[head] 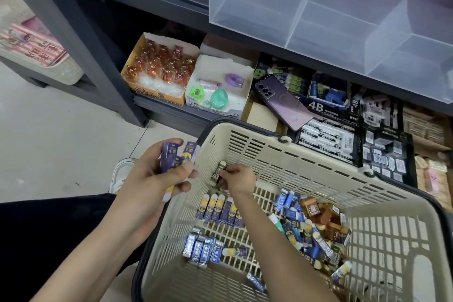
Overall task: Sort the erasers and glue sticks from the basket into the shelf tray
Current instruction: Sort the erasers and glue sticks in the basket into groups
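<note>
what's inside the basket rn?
Inside the basket: a row of purple-and-yellow glue sticks, blue-wrapped erasers, a mixed heap at right. The right hand pinches a 2B eraser by the far wall. The right forearm covers part of the floor.

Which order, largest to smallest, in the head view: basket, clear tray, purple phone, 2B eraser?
1. basket
2. clear tray (farther away, so real order with basket unsure)
3. purple phone
4. 2B eraser
</note>
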Tool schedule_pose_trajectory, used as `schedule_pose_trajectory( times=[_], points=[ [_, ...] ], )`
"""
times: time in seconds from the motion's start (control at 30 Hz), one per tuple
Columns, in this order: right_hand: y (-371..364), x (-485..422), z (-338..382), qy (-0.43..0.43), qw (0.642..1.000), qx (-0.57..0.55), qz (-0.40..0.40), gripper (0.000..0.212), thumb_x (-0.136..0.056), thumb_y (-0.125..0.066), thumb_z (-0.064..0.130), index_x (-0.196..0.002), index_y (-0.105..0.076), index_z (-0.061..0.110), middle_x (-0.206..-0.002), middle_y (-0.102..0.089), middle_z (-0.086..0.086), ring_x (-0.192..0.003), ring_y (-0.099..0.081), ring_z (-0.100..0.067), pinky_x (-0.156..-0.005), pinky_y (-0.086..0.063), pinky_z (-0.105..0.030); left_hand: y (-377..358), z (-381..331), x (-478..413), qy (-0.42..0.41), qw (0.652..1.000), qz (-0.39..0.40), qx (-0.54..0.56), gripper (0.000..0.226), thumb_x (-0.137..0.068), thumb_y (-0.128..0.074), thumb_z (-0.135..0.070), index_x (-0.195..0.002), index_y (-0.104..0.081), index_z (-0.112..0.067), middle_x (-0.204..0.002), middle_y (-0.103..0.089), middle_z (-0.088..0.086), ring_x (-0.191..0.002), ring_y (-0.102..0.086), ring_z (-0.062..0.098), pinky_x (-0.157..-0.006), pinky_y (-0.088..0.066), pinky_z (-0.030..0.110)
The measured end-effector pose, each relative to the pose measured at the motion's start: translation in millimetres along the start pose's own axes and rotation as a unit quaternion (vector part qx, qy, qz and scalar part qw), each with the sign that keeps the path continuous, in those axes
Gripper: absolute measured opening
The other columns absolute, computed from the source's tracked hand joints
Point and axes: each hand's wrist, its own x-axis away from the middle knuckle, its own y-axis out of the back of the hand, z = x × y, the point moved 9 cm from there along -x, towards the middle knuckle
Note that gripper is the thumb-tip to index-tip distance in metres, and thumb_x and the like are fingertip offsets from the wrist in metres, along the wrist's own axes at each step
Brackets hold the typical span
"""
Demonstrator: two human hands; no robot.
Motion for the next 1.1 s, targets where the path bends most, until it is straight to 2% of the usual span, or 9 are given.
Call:
schedule_pose_trajectory(
  times=[0.1, 0.2, 0.27, 0.4, 0.57, 0.7, 0.8, 0.87, 1.1],
  points=[
    [16, 27, 23, 0.056, 0.998, -0.015, 0.008, 0.024, -0.089, -0.065, 0.021, -0.066, -0.065, 0.015, -0.052, -0.057, 0.004, -0.046, -0.05, -0.013, -0.05, -0.045, -0.027, -4, 2, 1, -0.007, 1.0, 0.016, -0.006, 0.033, -0.08, -0.059, 0.005, -0.106, -0.059, -0.016, -0.068, -0.066, 0.0, -0.067, -0.068, 0.014, -0.056, -0.053, 0.019],
    [28, 79, 58, 0.059, 0.966, -0.215, 0.132, 0.026, -0.095, -0.053, 0.03, -0.088, -0.069, 0.011, -0.067, -0.06, 0.001, -0.05, -0.044, -0.008, -0.044, -0.034, -0.019, -8, 4, 3, -0.018, 0.999, 0.025, -0.035, 0.037, -0.078, -0.062, 0.008, -0.107, -0.058, -0.016, -0.067, -0.068, 0.0, -0.068, -0.069, 0.018, -0.054, -0.053, 0.02],
    [37, 112, 84, 0.094, 0.941, -0.245, 0.214, 0.032, -0.086, -0.056, 0.036, -0.1, -0.068, 0.01, -0.072, -0.06, 0.001, -0.055, -0.045, -0.009, -0.046, -0.034, -0.02, -10, 6, 4, -0.025, 0.997, 0.031, -0.069, 0.039, -0.078, -0.065, 0.008, -0.106, -0.058, -0.018, -0.074, -0.068, 0.005, -0.071, -0.067, 0.023, -0.052, -0.051, 0.02],
    [45, 144, 104, 0.161, 0.927, -0.195, 0.276, 0.031, -0.068, -0.069, 0.018, -0.098, -0.067, 0.01, -0.076, -0.062, -0.005, -0.054, -0.047, -0.008, -0.046, -0.036, -0.018, -29, 19, 14, 0.009, 0.982, 0.117, -0.149, 0.041, -0.08, -0.067, 0.005, -0.111, -0.057, -0.02, -0.08, -0.065, 0.005, -0.068, -0.061, 0.017, -0.048, -0.043, 0.02],
    [90, 120, 66, 0.082, 0.919, -0.299, 0.244, 0.029, -0.072, -0.064, 0.002, -0.101, -0.065, 0.0, -0.077, -0.067, -0.006, -0.06, -0.055, -0.011, -0.054, -0.046, -0.021, -29, 31, 21, 0.048, 0.97, 0.126, -0.201, 0.032, -0.086, -0.066, -0.008, -0.108, -0.057, -0.029, -0.064, -0.057, -0.012, -0.057, -0.053, 0.005, -0.047, -0.039, 0.016],
    [95, 79, -3, 0.017, 0.986, -0.098, 0.135, 0.031, -0.084, -0.062, -0.004, -0.114, -0.065, 0.0, -0.088, -0.067, -0.006, -0.068, -0.056, -0.013, -0.064, -0.049, -0.026, -17, 23, 16, 0.049, 0.986, 0.072, -0.14, 0.024, -0.091, -0.057, -0.009, -0.113, -0.056, -0.021, -0.074, -0.049, -0.002, -0.056, -0.046, 0.005, -0.046, -0.037, 0.016],
    [59, 55, -33, 0.049, 0.988, 0.081, 0.12, 0.033, -0.086, -0.063, 0.001, -0.12, -0.063, 0.001, -0.107, -0.068, -0.012, -0.084, -0.064, -0.02, -0.082, -0.055, -0.036, -20, 27, 16, 0.114, 0.991, 0.066, 0.016, 0.031, -0.09, -0.046, 0.006, -0.112, -0.058, -0.011, -0.079, -0.053, 0.007, -0.064, -0.051, 0.014, -0.047, -0.041, 0.021],
    [38, 43, -43, 0.055, 0.984, 0.127, 0.11, 0.034, -0.087, -0.064, 0.004, -0.121, -0.062, 0.001, -0.117, -0.065, -0.014, -0.099, -0.064, -0.027, -0.09, -0.053, -0.04, -22, 30, 17, 0.132, 0.987, 0.084, 0.032, 0.036, -0.087, -0.045, 0.011, -0.113, -0.059, -0.009, -0.082, -0.055, 0.009, -0.066, -0.054, 0.015, -0.05, -0.046, 0.022],
    [39, 41, -34, 0.111, 0.957, 0.266, 0.032, 0.023, -0.088, -0.065, 0.028, -0.105, -0.065, 0.012, -0.095, -0.067, -0.001, -0.079, -0.059, -0.015, -0.056, -0.039, -0.019, -21, 43, 18, 0.116, 0.989, 0.07, -0.064, 0.034, -0.083, -0.061, 0.007, -0.106, -0.064, -0.018, -0.097, -0.06, 0.015, -0.073, -0.069, 0.019, -0.063, -0.057, 0.026]
  ],
)
